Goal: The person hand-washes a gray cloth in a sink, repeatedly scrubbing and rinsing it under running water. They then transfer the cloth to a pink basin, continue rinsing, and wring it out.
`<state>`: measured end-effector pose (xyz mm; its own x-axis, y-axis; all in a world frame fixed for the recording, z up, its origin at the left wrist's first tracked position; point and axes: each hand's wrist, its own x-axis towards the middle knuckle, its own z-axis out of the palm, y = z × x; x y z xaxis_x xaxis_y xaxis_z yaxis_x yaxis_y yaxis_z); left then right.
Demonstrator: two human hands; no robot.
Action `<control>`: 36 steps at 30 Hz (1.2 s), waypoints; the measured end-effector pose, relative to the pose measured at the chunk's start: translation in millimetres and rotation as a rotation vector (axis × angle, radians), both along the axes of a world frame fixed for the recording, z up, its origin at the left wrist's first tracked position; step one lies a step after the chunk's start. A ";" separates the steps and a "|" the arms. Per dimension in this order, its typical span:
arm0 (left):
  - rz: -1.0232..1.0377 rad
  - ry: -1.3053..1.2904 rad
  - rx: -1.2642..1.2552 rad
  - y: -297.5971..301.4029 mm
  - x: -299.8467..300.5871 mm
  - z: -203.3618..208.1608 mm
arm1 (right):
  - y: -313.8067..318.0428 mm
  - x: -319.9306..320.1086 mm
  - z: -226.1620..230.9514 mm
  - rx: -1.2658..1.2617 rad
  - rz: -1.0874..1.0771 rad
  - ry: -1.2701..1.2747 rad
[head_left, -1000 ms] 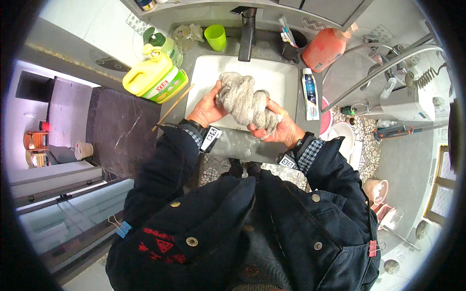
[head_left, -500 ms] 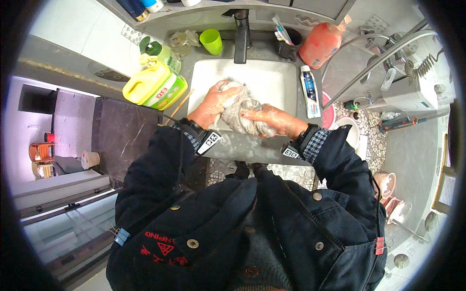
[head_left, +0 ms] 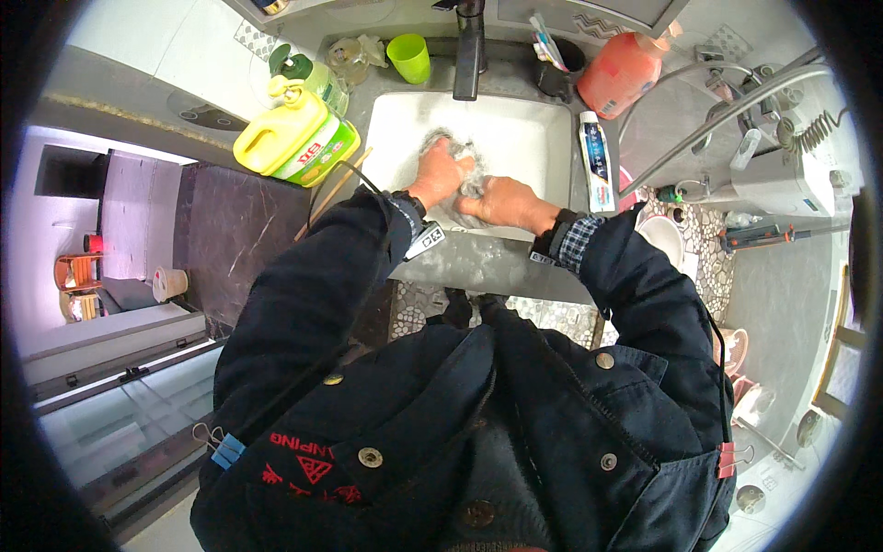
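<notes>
A wet grey cloth (head_left: 474, 186), bunched up and sudsy, is held down in the white sink basin (head_left: 533, 133). My left hand (head_left: 440, 175) is closed around its far left part, with some grey fabric showing beyond the fingers. Close beside it, my right hand (head_left: 509, 202) grips the nearer right part, thumb on top and fingers mostly hidden below. Behind the basin, the black faucet (head_left: 468, 55) points toward me, and I cannot see water running from it.
Left of the sink stand a yellow detergent jug (head_left: 294, 138), a green-capped bottle (head_left: 317, 83) and a thin wooden stick (head_left: 336, 198). A green cup (head_left: 408, 59), a black toothbrush cup (head_left: 558, 74), a pink bottle (head_left: 621, 75) and a toothpaste tube (head_left: 596, 164) line the back and right.
Both hands have moved away from me, deeper into the basin, and closer together. The cloth went with them and is now more bunched and covered. The view has shifted slightly.
</notes>
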<state>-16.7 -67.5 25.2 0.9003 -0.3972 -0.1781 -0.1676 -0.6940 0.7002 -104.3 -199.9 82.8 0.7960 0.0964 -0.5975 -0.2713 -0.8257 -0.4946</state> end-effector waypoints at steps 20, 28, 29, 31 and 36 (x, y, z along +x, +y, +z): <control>-0.348 1.087 -1.170 41.6 5.6 81.9 | -19.4 -46.8 16.2 1.642 -0.466 0.442; -0.138 0.653 -0.699 21.6 -13.7 84.8 | -10.1 -53.6 42.2 1.063 -0.510 0.204; -0.162 0.522 -0.634 20.2 -14.4 82.5 | -8.1 -52.6 43.4 1.003 -0.477 0.188; -0.195 0.361 -0.473 17.6 -13.1 75.1 | -4.1 -51.8 41.7 0.959 -0.420 0.064; -0.248 0.146 -0.240 12.3 -4.1 52.9 | -0.8 -47.3 24.3 0.681 -0.340 -0.135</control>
